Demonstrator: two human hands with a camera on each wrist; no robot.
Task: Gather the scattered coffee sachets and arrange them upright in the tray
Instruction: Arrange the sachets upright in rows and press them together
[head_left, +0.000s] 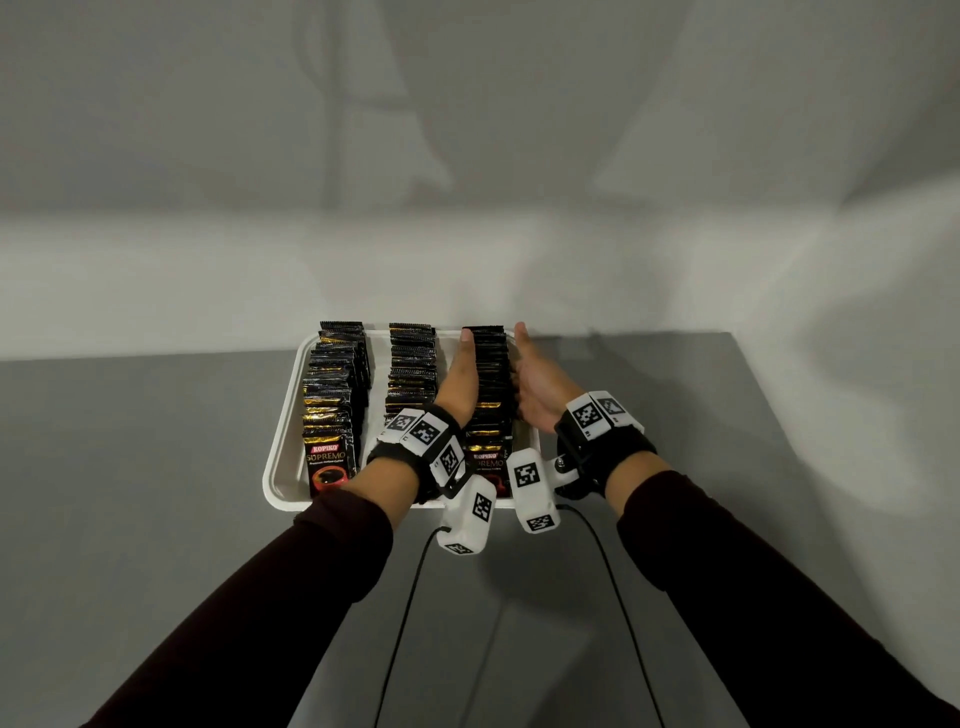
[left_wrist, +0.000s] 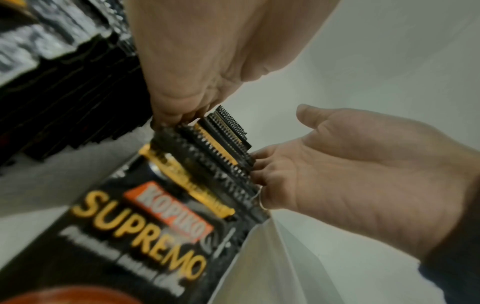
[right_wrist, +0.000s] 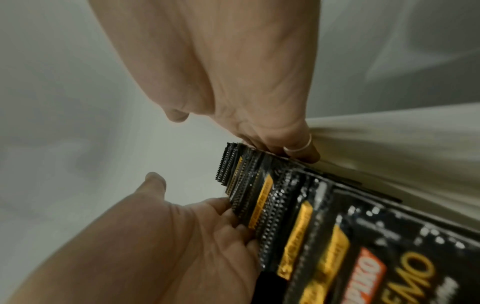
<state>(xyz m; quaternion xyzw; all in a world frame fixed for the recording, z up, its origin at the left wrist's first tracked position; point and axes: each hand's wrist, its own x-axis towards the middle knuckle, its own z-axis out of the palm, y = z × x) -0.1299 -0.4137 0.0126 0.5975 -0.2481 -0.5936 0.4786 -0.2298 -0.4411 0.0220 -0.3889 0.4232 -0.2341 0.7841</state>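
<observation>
Both hands are in the white tray (head_left: 283, 415) now, one on each side of the right-hand row of sachets (head_left: 488, 395). The left hand (head_left: 460, 379) lies flat along the row's inner flank, fingers straight, thumb up; the right hand (head_left: 535, 389) mirrors it on the outer flank, palm open, fingertips (left_wrist: 259, 164) touching the packet edges. Neither hand is gripping anything; they bracket the stack like bookends. Two more rows, the left row (head_left: 335, 395) and the middle row (head_left: 413, 369), stand upright in the tray, and no loose sachets show on the grey surface (head_left: 156, 467), so this looks like final squaring-up. These packets will be light, thin and crinkly, with glossy foil faces that slide against each other, so a row can fan out or topple domino-style if pressed unevenly. The best purchase, I'd judge, is flat palms on the side edges with gentle, even pressure, keeping clear of the serrated top seals (right_wrist: 228, 166), which flex and give no real hold.
</observation>
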